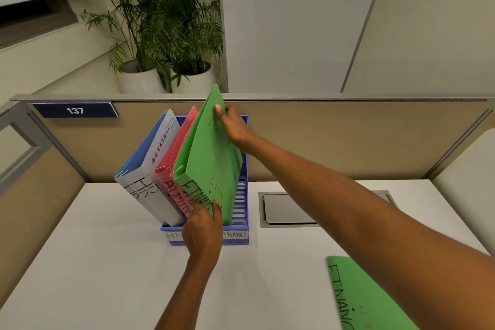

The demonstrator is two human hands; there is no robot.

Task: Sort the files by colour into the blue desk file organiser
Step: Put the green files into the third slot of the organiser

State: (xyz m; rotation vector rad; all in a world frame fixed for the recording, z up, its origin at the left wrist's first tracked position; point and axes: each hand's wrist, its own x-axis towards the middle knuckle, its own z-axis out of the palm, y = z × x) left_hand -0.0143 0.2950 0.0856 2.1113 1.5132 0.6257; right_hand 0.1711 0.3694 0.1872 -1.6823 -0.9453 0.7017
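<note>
The right grip (233,126) pinches the top edge of an upright green file (211,153) marked FINANCE, thumb on its near face and fingers curled behind. The left grip (203,225) clasps the same file's lower spine, thumb pressed on the green face. The file leans left between the two grips, its foot inside the blue organiser (241,206), over the slot labelled FINANCE. Just left of the left grip stand the red files (174,166) marked ADMIN, and beyond them the white-and-blue HR files (150,169), all tilted the same way. Well to the right of the left grip, under the right forearm, a second green file (369,300) lies flat on the white surface (107,262).
</note>
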